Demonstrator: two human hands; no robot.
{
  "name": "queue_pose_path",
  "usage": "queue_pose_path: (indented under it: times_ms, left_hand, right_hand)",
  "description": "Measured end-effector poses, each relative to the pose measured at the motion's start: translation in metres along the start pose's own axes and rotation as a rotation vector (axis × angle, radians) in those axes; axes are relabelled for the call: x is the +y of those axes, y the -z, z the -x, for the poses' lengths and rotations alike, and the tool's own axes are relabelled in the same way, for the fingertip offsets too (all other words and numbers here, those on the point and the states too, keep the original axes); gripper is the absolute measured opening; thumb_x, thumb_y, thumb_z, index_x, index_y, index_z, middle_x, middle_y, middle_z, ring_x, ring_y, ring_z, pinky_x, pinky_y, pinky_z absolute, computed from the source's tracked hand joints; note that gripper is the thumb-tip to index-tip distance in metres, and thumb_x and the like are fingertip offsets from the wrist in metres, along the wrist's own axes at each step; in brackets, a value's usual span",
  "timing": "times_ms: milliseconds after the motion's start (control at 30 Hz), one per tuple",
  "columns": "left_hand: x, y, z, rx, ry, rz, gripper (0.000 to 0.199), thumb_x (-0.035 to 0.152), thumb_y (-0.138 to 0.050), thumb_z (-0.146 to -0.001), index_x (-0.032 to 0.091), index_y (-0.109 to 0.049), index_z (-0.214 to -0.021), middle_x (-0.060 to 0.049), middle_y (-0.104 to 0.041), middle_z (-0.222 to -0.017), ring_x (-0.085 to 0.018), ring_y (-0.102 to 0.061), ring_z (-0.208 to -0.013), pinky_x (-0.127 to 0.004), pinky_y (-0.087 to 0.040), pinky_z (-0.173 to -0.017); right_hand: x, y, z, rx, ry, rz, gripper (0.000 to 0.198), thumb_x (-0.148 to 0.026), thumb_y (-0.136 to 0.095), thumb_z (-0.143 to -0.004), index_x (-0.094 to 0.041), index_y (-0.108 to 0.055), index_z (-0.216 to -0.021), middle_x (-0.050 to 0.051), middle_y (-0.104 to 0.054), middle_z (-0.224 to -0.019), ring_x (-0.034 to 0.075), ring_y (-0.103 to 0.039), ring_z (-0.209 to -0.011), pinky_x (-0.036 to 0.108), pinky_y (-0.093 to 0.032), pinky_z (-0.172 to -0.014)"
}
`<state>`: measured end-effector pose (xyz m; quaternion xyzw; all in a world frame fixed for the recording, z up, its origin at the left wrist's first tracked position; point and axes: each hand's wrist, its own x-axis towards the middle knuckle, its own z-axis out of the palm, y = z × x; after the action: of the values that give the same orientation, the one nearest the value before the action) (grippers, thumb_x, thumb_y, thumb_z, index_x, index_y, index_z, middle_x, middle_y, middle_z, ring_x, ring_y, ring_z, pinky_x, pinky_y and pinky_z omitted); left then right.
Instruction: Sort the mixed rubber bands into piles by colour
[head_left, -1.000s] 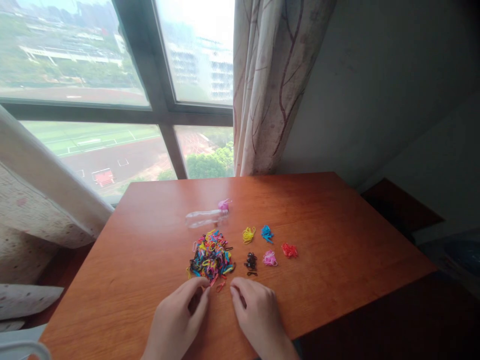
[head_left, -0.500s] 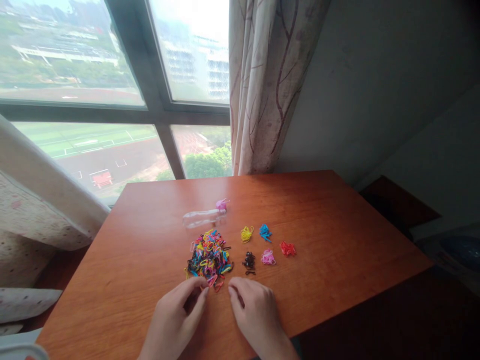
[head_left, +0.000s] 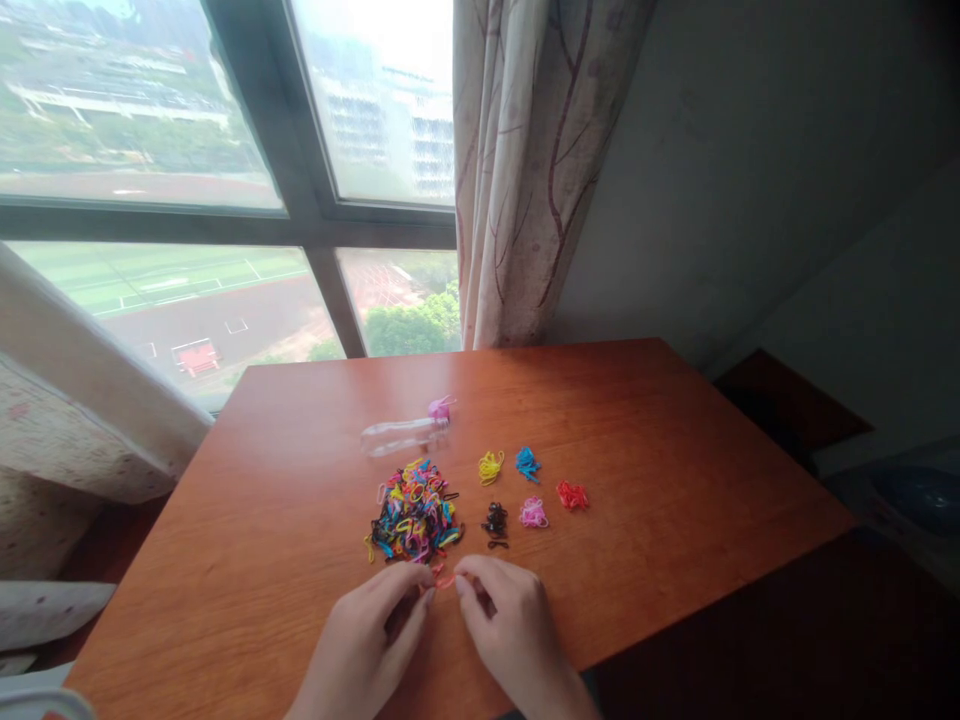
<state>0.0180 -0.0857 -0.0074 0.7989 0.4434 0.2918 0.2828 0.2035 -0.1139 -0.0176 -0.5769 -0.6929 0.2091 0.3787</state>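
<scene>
A small red rubber band (head_left: 445,580) spans the gap between my two hands, just in front of the mixed pile. My left hand (head_left: 379,625) is closed in a pinch at the band's left end. On its other end, my right hand (head_left: 510,612) also pinches, thumb against forefinger. Right behind the fingers lies a heap of mixed coloured rubber bands (head_left: 416,510). To its right are small sorted clusters: yellow bands (head_left: 490,467), blue bands (head_left: 527,463), black bands (head_left: 495,520), pink bands (head_left: 534,513) and red bands (head_left: 573,495).
A clear plastic container (head_left: 401,437) lies on its side behind the heap, with a pink piece (head_left: 442,408) at its right end. The brown wooden table (head_left: 225,560) reaches back to the window (head_left: 375,230) and curtain (head_left: 517,180).
My left hand has moved right toward my right hand. The red band now stretches between both hands' fingertips, off the near edge of the heap. The view has shifted slightly.
</scene>
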Motion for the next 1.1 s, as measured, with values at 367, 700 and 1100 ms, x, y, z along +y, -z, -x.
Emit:
queue_pose_path:
  times_ms: [367,700,1100]
  left_hand:
    - [0.008,-0.002,-0.003,-0.019,0.015,0.003,0.015,0.023,-0.049,-0.093,0.023,-0.063,-0.089,0.001,-0.070,-0.074,-0.011,-0.065,-0.060,-0.017,-0.051,-0.059]
    - [-0.003,0.007,0.008,0.056,-0.059,-0.163,0.016,0.020,-0.048,-0.093,0.026,-0.062,-0.096,0.001,-0.074,-0.085,-0.013,-0.072,-0.072,-0.017,-0.054,-0.064]
    - [-0.005,0.006,0.008,0.091,-0.074,-0.209,0.017,0.022,-0.048,-0.093,0.026,-0.064,-0.098,-0.001,-0.077,-0.090,-0.015,-0.074,-0.077,-0.019,-0.057,-0.067]
  right_hand:
    - [-0.004,0.011,0.001,-0.003,-0.087,-0.071,0.019,-0.027,-0.049,-0.094,-0.021,-0.064,-0.085,-0.002,-0.062,-0.064,0.012,-0.058,-0.055,0.019,-0.038,-0.054]
    - [0.082,0.102,-0.010,0.333,-0.416,0.424,0.032,-0.045,-0.048,-0.091,-0.021,-0.069,-0.087,0.004,-0.068,-0.068,0.019,-0.063,-0.060,0.026,-0.039,-0.056]
    - [0.088,0.108,-0.021,0.178,-0.404,0.616,0.030,-0.035,-0.045,-0.092,-0.024,-0.072,-0.097,0.006,-0.074,-0.082,0.021,-0.067,-0.070,0.027,-0.035,-0.057]
